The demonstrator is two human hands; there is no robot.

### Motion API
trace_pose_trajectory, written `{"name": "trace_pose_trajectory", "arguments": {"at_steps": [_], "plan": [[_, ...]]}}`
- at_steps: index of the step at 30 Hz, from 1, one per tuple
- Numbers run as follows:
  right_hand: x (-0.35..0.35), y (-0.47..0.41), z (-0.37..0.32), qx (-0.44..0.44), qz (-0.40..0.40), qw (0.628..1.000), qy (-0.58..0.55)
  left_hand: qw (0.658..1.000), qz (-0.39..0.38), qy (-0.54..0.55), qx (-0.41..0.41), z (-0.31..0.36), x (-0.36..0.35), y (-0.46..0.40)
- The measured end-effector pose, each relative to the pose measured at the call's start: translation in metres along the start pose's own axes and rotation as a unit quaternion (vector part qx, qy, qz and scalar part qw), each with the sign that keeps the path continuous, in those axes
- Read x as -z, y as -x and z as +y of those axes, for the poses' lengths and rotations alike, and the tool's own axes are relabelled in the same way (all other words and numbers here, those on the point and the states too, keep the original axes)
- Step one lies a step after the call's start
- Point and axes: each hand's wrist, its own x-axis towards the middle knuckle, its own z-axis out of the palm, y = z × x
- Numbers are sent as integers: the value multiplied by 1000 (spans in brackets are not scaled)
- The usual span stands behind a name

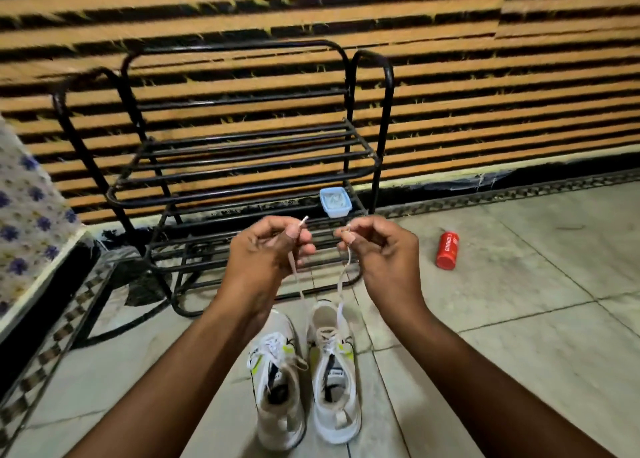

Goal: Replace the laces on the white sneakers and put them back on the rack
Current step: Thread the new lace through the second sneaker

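Two white sneakers with yellow-green accents stand side by side on the floor, toes pointing away from me: the left sneaker (pixel 278 381) and the right sneaker (pixel 334 371). A white lace (pixel 341 284) rises from the right sneaker in two strands. My left hand (pixel 266 249) pinches one lace end, its tip sticking up past my fingers. My right hand (pixel 375 246) pinches the other end. Both hands are held above the sneakers' toes, in front of the black metal shoe rack (pixel 242 166).
A small light-blue lidded box (pixel 335 201) sits on the rack's lower shelf at the right. A red can (pixel 447 250) lies on the tiled floor to the right. A floral-covered bed edge (pixel 31 222) is at the left. A striped wall stands behind the rack.
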Motion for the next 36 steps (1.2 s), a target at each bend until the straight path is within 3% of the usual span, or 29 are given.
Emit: {"name": "trace_pose_trajectory", "arguments": {"at_steps": [6, 19, 24, 28, 33, 36], "plan": [[-6, -6, -27, 19, -20, 999, 33, 998, 31, -51, -6, 7, -14, 2], [-11, -6, -33, -18, 13, 1000, 14, 998, -5, 52, 32, 6, -21, -2], [-8, -10, -25, -17, 32, 999, 12, 996, 30, 60, 52, -8, -17, -7], [-5, -9, -19, -19, 36, 999, 7, 992, -12, 78, 96, -24, -13, -1], [2, -9, -8, -30, 42, 998, 20, 991, 13, -129, 22, -70, 11, -5], [8, -6, 5, -39, 35, 998, 40, 972, -9, -233, 39, -104, 33, -8]]}}
